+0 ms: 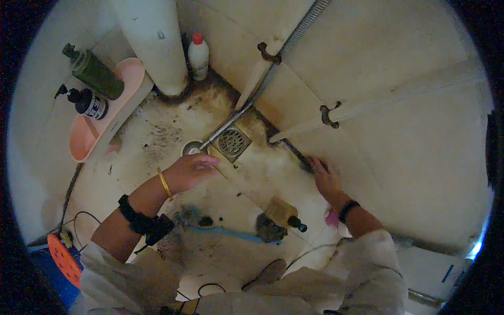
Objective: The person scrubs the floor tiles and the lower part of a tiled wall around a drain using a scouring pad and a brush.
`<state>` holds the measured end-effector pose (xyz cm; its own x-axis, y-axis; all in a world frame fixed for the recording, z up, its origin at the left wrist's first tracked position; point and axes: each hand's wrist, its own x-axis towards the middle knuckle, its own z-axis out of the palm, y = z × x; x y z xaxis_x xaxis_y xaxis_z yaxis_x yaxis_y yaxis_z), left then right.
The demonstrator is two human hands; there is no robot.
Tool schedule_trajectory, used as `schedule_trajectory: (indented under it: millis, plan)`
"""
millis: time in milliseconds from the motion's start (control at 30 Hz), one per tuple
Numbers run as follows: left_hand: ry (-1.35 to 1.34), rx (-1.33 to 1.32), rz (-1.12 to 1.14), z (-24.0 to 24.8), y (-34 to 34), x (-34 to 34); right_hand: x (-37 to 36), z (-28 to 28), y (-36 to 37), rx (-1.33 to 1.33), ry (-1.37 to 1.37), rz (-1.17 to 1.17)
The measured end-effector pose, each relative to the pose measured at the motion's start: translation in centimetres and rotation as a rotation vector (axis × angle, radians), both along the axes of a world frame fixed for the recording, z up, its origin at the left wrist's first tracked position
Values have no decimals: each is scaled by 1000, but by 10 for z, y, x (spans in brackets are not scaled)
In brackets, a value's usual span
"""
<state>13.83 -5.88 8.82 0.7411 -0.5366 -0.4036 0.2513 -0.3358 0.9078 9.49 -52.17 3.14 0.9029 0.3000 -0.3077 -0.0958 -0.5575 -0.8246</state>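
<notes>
- My left hand: fingers bent, thumb near them, beside the shower head; can't tell whether it grips anything.
- Shower head lies on the floor next to the drain, lower rim hidden by that hand. Its metal hose runs up the wall, cut off at the top edge.
- My right hand: fingers stretched down at the wall base over a dark patch; fingertips blend in, can't tell if something's under them.
- Pink item partly behind my right wrist; kind unclear.
- Orange thing at lower left, partly covered by my sleeve.
- Labels: black pump bottle has light print on a dark label, too small to read. White bottle, red cap, has a blurred label. Yellowish bottle lies tilted, marking unreadable.
</notes>
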Motion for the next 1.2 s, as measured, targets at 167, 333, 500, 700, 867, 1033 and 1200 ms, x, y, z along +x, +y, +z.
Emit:
schedule_trajectory:
  millis: [167,333,500,700,867,1033,1200]
  plan:
    - [133,-182,72,-42,-11,-5,0,20,-12,-1038,-522,538]
    - [124,-174,-93,-32,-67,-13,77,54,89,-1460,-837,721]
    - [65,-68,-100,-18,-42,-18,-13,38,3,-1377,-810,588]
    - [4,-18,-165,-24,-44,-25,51,44,55,-1174,-684,577]
    - [10,-47,-203,-19,-73,-29,53,48,75,-1496,-794,635]
    - [-63,-3,-191,-38,-30,-31,-13,61,-3,-1468,-819,689]
    - [27,-131,-179,-43,-57,-32,67,36,57,-966,-561,480]
